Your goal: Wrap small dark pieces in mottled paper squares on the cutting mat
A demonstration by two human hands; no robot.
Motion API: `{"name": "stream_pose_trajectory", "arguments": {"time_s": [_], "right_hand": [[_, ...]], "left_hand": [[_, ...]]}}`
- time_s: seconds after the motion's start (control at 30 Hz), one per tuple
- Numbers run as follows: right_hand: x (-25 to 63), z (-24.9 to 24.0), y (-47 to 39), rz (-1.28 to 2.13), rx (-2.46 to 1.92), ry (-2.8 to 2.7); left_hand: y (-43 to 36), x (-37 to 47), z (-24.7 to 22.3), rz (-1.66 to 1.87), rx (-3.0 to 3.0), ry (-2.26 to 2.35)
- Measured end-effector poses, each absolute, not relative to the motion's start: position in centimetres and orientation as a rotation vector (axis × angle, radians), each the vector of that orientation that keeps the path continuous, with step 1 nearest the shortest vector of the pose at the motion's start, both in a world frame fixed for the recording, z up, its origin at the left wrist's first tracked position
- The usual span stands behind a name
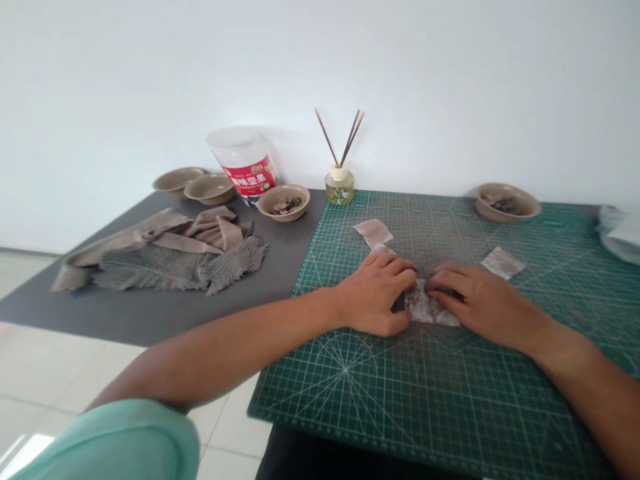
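Flat on the green cutting mat (430,400) lies a small pale packet (425,307) with brownish marks. My left hand (383,290) rests at its left edge, fingers curled and fingertips on the packet. My right hand (477,297) bends over its right part, thumb and fingers pressed together at its upper edge. Both hands hold it down. Behind my left hand is a similar pinkish packet (374,233), with another partly hidden by the fingers. One more packet (503,263) sits beyond my right hand.
A bowl with dark pieces (507,203) stands at the back right, another bowl (284,203) left of the reed diffuser (339,185). A clear tub (245,163), two more bowls and crumpled cloths (175,257) are on the left. A plastic bag (620,233) is far right.
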State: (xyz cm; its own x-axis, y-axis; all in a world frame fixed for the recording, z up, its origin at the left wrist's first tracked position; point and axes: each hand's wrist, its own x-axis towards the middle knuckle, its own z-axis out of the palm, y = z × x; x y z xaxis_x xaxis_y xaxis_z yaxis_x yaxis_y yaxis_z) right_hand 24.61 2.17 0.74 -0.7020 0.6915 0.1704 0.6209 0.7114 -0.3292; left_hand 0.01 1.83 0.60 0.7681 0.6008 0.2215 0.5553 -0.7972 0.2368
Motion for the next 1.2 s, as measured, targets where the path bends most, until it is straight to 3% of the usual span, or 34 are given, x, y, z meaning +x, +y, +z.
{"name": "stream_pose_trajectory", "arguments": {"time_s": [0.53,0.7,1.2], "right_hand": [[24.05,1.33,1.82,0.352,-1.028,-2.696],[24.64,1.56,1.93,0.501,-0.916,-2.81],[24.66,1.32,2.19,0.367,-1.036,-2.724]], "left_hand": [[1.83,-0.01,0.94,0.414,2.759,0.95],[1.77,-0.06,0.98,0.417,2.761,0.944],[1.68,0.03,0.71,0.441,2.76,0.949]]}}
